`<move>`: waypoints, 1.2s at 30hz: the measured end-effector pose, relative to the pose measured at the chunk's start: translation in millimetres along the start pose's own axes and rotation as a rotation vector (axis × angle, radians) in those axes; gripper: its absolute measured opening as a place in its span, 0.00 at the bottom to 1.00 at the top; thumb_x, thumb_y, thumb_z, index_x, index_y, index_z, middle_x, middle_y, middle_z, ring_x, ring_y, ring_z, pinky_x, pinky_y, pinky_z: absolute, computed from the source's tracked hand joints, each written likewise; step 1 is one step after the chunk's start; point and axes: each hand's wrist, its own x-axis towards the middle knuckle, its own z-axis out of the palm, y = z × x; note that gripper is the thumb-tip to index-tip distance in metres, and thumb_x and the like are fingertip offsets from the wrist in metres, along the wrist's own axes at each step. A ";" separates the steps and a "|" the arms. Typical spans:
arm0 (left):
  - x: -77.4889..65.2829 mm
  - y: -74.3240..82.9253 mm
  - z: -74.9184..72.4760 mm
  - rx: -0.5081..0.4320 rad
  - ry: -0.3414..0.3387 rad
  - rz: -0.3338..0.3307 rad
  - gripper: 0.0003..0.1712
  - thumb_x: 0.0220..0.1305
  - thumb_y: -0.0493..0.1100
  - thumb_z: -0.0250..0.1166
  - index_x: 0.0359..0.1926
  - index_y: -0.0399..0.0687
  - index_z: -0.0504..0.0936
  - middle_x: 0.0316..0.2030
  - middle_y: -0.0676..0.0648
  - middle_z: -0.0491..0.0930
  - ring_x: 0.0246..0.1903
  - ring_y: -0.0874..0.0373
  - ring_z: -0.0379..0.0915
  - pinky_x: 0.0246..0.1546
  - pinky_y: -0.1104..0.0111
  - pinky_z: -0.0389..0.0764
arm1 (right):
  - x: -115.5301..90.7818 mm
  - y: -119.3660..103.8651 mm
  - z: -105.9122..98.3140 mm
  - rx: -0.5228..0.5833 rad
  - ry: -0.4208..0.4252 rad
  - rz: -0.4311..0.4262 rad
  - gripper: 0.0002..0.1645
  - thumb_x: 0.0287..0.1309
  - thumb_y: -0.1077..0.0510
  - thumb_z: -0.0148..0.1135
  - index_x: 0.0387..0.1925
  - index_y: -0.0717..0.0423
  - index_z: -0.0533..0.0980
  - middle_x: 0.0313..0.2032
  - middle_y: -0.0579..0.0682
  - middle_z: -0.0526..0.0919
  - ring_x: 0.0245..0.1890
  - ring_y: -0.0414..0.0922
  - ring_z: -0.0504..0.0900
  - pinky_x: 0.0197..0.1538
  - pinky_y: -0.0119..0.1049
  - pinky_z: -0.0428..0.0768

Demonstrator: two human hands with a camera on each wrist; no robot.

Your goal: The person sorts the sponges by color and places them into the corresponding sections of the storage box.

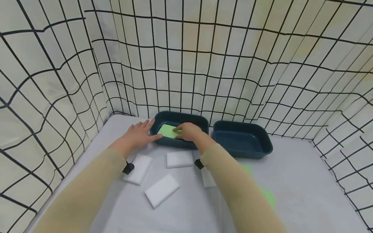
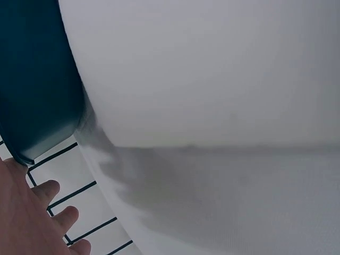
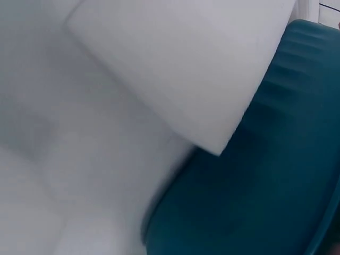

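In the head view, my right hand (image 1: 190, 131) reaches over the near side of the left dark teal tray (image 1: 175, 142). Its thumb and index finger pinch the right end of a light green sponge-like block (image 1: 166, 130) inside that tray. My left hand (image 1: 138, 134) rests at the tray's left end, fingers spread and fairly straight, thumb along the near rim. The left wrist view shows fingers of this hand (image 2: 21, 212) against the tray's rim. In the right wrist view the tray wall (image 3: 239, 207) fills the right side, and the right hand is mostly out of sight.
A second teal tray (image 1: 239, 140) stands just right of the first. Several white blocks lie on the table nearby, including one in front of the left tray (image 1: 179, 159). Green pieces (image 1: 268, 196) show partly behind the right sleeve. Black netting (image 1: 182, 50) over pale walls encloses the table.
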 end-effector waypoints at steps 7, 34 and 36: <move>5.4 9.1 0.7 -0.024 -0.015 0.006 0.62 0.61 0.83 0.41 0.79 0.46 0.37 0.77 0.34 0.42 0.74 0.31 0.38 0.70 0.37 0.39 | 2.8 5.1 -0.2 0.007 -0.034 0.024 0.31 0.63 0.41 0.65 0.67 0.33 0.72 0.69 0.44 0.70 0.70 0.48 0.65 0.68 0.48 0.67; 3.6 1.1 2.4 -0.021 -0.018 0.006 0.65 0.59 0.85 0.38 0.79 0.44 0.36 0.76 0.32 0.41 0.73 0.29 0.37 0.68 0.35 0.36 | -40.8 22.2 -31.6 0.174 0.103 0.080 0.36 0.59 0.38 0.68 0.68 0.29 0.70 0.71 0.46 0.65 0.69 0.50 0.66 0.64 0.52 0.71; 2.6 0.2 1.5 -0.020 -0.015 0.011 0.64 0.59 0.84 0.38 0.79 0.44 0.36 0.76 0.32 0.40 0.73 0.28 0.37 0.68 0.34 0.35 | -48.4 25.4 -32.8 0.172 0.116 0.082 0.36 0.58 0.37 0.68 0.68 0.28 0.70 0.71 0.47 0.65 0.68 0.51 0.67 0.62 0.52 0.73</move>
